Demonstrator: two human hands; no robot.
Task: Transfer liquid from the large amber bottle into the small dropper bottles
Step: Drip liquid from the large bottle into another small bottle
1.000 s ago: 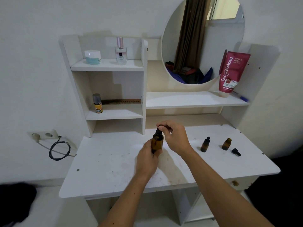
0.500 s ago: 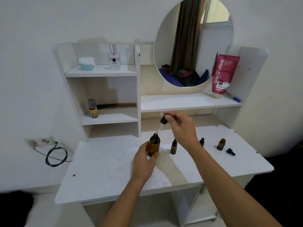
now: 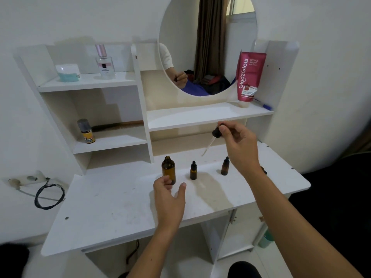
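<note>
Amber glass, open-necked, on the large bottle [image 3: 168, 169] near the tabletop's rear edge; amber with black caps on two small dropper bottles [image 3: 193, 170] [image 3: 225, 166] beside it; black bulb, clear pipette on the dropper [image 3: 212, 138]; white, scuffed and stained on the tabletop [image 3: 112, 201]; magenta with white lettering on the tube [image 3: 249, 76]; pale teal on the jar [image 3: 67, 74]; pink cap on the clear perfume bottle [image 3: 104, 62].

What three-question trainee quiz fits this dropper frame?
1. True or false: the big bottle is capped.
2. Which hand holds the dropper? A) left B) right
3. How many small capped bottles stand in plain view on the desk?

Key: 1 false, its neck is open. 2 B, the right hand pinches the bulb; the left hand sits open near the big bottle. 3 two.
</note>
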